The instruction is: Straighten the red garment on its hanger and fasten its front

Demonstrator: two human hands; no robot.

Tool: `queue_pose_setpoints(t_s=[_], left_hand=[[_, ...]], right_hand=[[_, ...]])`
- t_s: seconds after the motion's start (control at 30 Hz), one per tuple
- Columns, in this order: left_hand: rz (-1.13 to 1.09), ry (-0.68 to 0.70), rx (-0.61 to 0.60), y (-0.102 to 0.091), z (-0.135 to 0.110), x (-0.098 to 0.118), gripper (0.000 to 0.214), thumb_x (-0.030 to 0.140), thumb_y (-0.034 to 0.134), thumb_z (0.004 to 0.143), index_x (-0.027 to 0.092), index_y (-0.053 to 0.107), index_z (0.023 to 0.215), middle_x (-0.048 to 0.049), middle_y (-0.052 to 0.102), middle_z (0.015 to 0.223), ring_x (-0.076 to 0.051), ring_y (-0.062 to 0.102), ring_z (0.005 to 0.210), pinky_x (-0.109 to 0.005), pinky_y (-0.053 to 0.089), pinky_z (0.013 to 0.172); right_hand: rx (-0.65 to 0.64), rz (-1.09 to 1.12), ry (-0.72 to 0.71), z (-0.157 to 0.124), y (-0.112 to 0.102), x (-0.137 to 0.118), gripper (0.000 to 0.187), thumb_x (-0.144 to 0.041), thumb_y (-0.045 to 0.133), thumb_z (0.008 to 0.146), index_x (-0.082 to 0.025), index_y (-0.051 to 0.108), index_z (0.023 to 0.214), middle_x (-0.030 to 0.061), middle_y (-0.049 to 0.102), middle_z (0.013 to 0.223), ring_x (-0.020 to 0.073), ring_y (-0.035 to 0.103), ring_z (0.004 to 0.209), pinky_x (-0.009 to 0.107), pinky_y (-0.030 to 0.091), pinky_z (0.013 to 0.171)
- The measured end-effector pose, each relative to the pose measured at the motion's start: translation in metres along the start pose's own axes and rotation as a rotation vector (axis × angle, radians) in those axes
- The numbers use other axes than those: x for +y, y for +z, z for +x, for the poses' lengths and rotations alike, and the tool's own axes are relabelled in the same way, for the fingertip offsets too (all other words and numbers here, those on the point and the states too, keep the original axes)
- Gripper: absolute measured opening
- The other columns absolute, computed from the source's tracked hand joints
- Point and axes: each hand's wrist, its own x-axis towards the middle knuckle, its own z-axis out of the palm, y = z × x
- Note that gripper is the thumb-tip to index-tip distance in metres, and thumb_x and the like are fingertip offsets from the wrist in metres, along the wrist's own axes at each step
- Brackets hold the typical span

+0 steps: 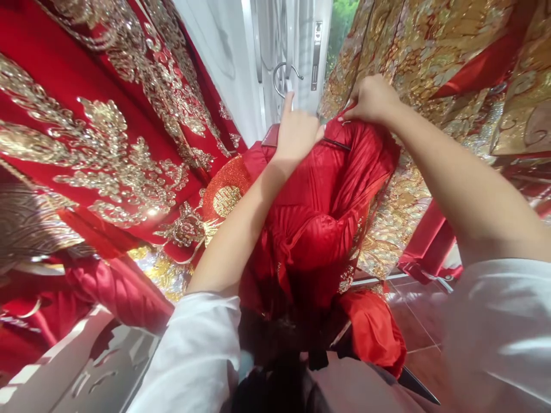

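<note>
A red garment (312,189) with pleated fabric hangs in front of me, its folds gathered and draping downward. A clothes hanger (275,78) with a curved metal hook sits at its top, and a dark bar of it shows against the cloth. My left hand (299,131) is closed around the hanger just below the hook, one finger stretched up along the neck. At the garment's upper right, my right hand (373,98) pinches the red fabric between thumb and fingers. The hanger's ends are mostly hidden by cloth and my left hand.
Red clothing with gold and silver embroidery (107,137) hangs at the left. Gold patterned garments (430,57) fill the right side. Behind the hook is a white door frame with a metal latch plate (317,54). Bright red cloth (374,327) lies low, above a tiled floor (419,315).
</note>
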Motion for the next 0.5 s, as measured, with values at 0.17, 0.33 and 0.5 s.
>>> queue_pose_setpoints(t_s=[0.17, 0.33, 0.5], left_hand=[[0.086, -0.036, -0.072, 0.0, 0.005, 0.003, 0.039, 0.027, 0.035, 0.088, 0.017, 0.073, 0.094, -0.0089, 0.071, 0.088, -0.026, 0.062, 0.084, -0.045, 0.013, 0.114], [0.049, -0.079, -0.097, 0.001, 0.01, 0.006, 0.037, 0.027, 0.037, 0.089, 0.015, 0.072, 0.094, -0.0083, 0.071, 0.087, -0.027, 0.061, 0.085, -0.047, 0.01, 0.114], [-0.005, -0.132, -0.119, 0.002, 0.009, 0.007, 0.037, 0.033, 0.037, 0.09, 0.018, 0.071, 0.091, -0.006, 0.07, 0.084, -0.023, 0.058, 0.088, -0.047, 0.004, 0.114]], right_hand=[[-0.007, -0.195, 0.006, -0.016, -0.001, 0.012, 0.058, -0.049, 0.061, 0.079, 0.003, 0.065, 0.102, 0.0228, 0.064, 0.105, 0.0194, 0.057, 0.101, 0.029, 0.034, 0.07], [0.116, -0.285, 0.05, -0.025, -0.029, 0.018, 0.059, -0.054, 0.055, 0.07, -0.005, 0.065, 0.102, 0.0121, 0.067, 0.105, 0.0166, 0.055, 0.108, 0.025, 0.02, 0.06], [0.155, -0.304, 0.023, -0.014, -0.053, -0.017, 0.065, -0.056, 0.05, 0.074, -0.004, 0.058, 0.111, 0.015, 0.061, 0.116, 0.0274, 0.051, 0.115, 0.03, 0.021, 0.063]])
